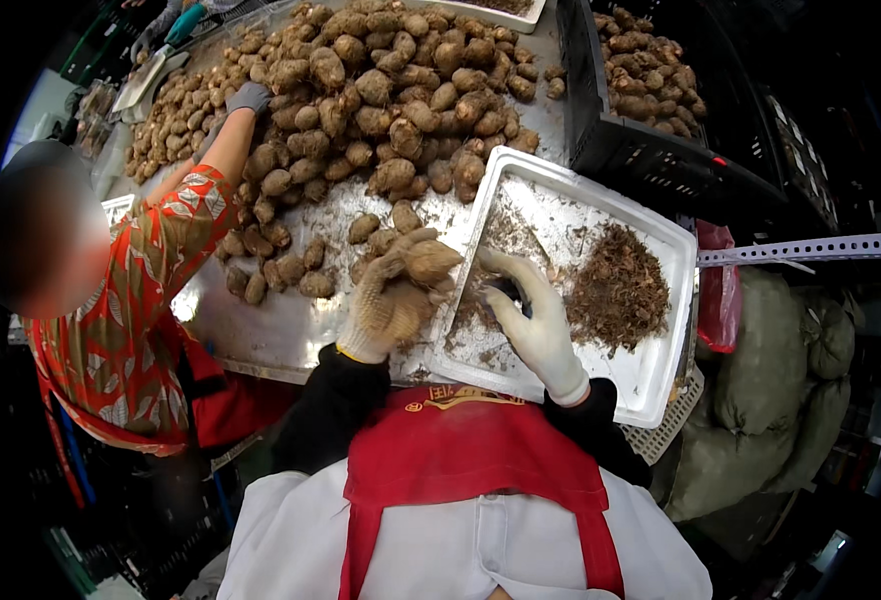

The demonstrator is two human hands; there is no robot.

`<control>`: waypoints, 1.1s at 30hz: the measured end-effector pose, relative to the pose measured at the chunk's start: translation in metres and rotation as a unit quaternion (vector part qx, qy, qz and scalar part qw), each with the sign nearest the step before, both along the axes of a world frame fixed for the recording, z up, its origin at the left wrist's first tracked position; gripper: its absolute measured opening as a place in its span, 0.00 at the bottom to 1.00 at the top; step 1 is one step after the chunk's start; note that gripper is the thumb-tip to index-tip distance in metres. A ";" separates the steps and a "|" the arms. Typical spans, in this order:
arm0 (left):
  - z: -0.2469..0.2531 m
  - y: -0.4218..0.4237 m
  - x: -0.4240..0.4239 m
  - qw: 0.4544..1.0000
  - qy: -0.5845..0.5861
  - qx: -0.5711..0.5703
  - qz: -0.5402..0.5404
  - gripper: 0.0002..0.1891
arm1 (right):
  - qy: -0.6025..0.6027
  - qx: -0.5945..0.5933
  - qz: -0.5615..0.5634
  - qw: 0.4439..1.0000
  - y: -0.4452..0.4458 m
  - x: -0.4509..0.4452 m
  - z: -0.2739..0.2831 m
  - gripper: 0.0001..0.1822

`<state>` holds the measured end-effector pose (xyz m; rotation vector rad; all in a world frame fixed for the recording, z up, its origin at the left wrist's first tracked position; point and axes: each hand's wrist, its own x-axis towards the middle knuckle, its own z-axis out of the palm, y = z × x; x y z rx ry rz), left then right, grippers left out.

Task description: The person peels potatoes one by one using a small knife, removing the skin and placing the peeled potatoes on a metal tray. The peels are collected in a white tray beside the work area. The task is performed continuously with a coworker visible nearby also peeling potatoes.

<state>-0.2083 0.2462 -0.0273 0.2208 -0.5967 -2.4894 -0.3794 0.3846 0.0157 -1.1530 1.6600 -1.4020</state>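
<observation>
My left hand (pixel 374 304), in a knitted glove with a yellow cuff edge, grips a brown, hairy taro corm (pixel 431 262) just left of a white foam tray (pixel 679 247). Over the tray's near left part is my right hand (pixel 536 324), in a white glove. Its thumb and forefinger are apart and point towards the corm. Something dark shows inside its curled fingers; whether that is a tool or the glove's palm is unclear. Brown fibrous peelings (pixel 617 289) are heaped in the tray's right half. A few loose corms (pixel 364 228) rest beyond my left hand.
A large pile of taro (pixel 403 97) covers the far side of the metal table (pixel 260 346). To the left, a co-worker (pixel 148 300) reaches a grey-gloved hand (pixel 248 97) into it. A black crate (pixel 658 154) with taro stands back right. Full sacks (pixel 759 360) lie at right.
</observation>
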 end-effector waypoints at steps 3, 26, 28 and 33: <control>0.008 0.028 -0.006 0.994 -0.075 0.084 -0.003 0.29 | 0.090 -0.021 0.045 0.995 -0.011 0.003 0.012 0.26; 0.014 0.027 -0.012 0.988 -0.128 -0.076 0.027 0.38 | -0.152 0.043 -0.082 0.984 -0.007 0.012 -0.007 0.14; 0.019 0.026 -0.010 0.984 -0.157 -0.078 0.024 0.41 | -0.140 0.058 -0.077 0.985 -0.005 0.011 -0.009 0.14; 0.021 0.020 -0.005 0.956 -0.254 -0.142 0.018 0.43 | -0.077 0.024 -0.047 0.996 -0.005 0.002 -0.006 0.21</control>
